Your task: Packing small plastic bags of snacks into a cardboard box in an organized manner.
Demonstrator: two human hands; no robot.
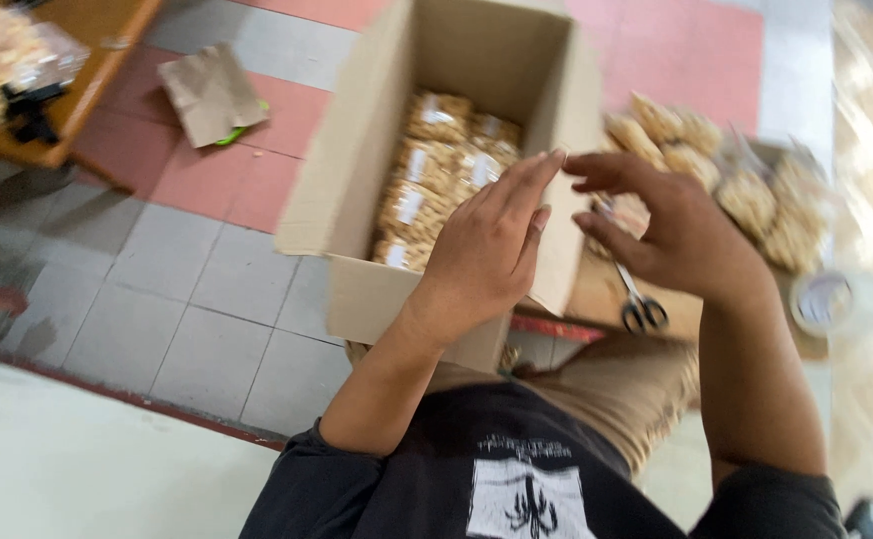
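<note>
I'm looking down into a tall brown cardboard box (pixel 436 130), top open, flaps up, standing on the tiled floor just ahead of my knees. Inside it lie clear packets of pale snacks (pixel 435 180), each with a white label; I count about seven on the visible layer, though the blur keeps me from being sure. My left hand (pixel 486 245) hovers over the box's near right corner, fingers straight and pressed together, holding nothing. My right hand (pixel 666 230) sits just beside it, fingers spread and curled, empty, their tips nearly meeting at the box's right wall. One pair of scissors (pixel 639 299) lies under my right wrist on a low board. More snack packets (pixel 746 195) are heaped to the right, too blurred to count. Left of the box, open floor, one cardboard scrap (pixel 212 95).
</note>
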